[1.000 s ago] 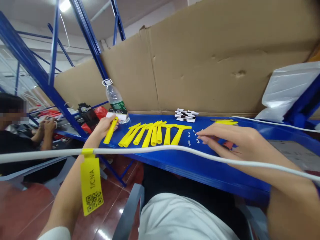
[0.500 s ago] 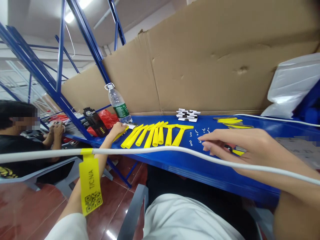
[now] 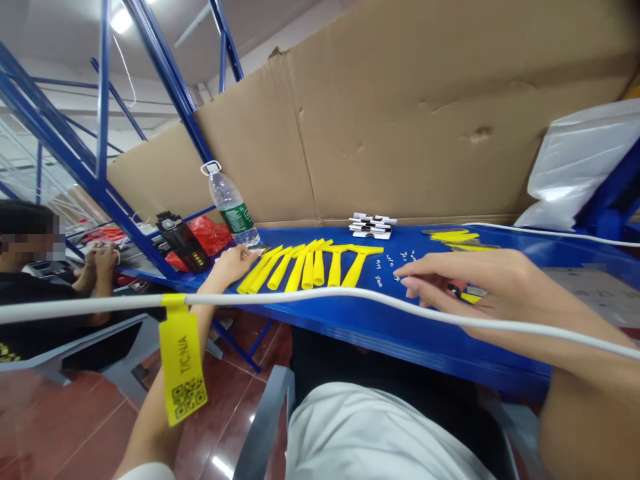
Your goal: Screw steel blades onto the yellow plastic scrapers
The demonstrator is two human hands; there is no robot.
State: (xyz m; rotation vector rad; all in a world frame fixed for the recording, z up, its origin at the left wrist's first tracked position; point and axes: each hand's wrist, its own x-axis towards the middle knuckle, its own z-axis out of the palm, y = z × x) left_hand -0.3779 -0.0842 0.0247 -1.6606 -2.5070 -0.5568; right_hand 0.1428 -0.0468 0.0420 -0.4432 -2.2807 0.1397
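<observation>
A row of yellow T-shaped plastic handles [image 3: 299, 269] lies on the blue tabletop [image 3: 320, 313]. At the row's left end is my left hand [image 3: 231, 265], its fingers curled closed beside the outermost handle; whatever they hold is hidden. My right hand [image 3: 475, 283] hovers at the right, thumb and index finger drawn together near several tiny white pieces [image 3: 379, 281]. I cannot make out anything between those fingertips. Behind the right hand, a small dark round thing [image 3: 454, 291] and a yellow piece [image 3: 471, 298] show in part.
Folded white-and-black cards [image 3: 371, 227] are stacked by the cardboard wall [image 3: 380, 120]. Flat yellow pieces [image 3: 454, 237] lie at the back right. A water bottle [image 3: 235, 210] and black flask [image 3: 184, 241] stand left. A white cable [image 3: 280, 297] crosses in front; a co-worker [image 3: 30, 280] sits left.
The view has shifted slightly. The yellow piece seen under my left hand is no longer visible, and that hand stays by the row's left end. My right hand has barely moved.
</observation>
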